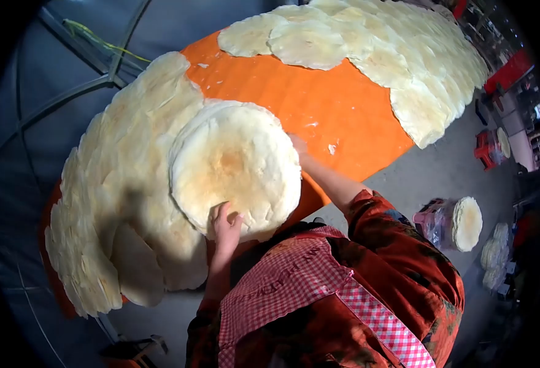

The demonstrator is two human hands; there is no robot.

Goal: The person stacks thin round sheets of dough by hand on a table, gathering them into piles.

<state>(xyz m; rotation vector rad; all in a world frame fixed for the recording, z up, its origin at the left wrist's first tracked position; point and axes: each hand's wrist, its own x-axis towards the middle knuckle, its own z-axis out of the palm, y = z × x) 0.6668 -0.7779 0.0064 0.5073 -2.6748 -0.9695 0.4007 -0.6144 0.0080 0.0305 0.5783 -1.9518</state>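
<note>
A thick stack of round, pale flatbreads (233, 162) with a browned centre lies in front of me, partly over the spread flatbreads. My left hand (226, 228) is on the near side of its top, with bent fingers and thumb closed on the uppermost flatbread. At the stack's right edge, my right hand (298, 146) holds the side; its fingers are partly hidden by the bread. Overlapping flatbreads (119, 178) cover the left part of an orange sheet (337, 116). More overlapping flatbreads (399, 46) cover its far right end.
Small white scraps lie on the orange sheet. A stack of flatbreads (467, 224) stands by a wrapped crate on the floor at right, with a red stool (486, 150) beyond. Dark fabric with a metal frame (67, 101) rises at left. A checked apron (282, 276) covers my front.
</note>
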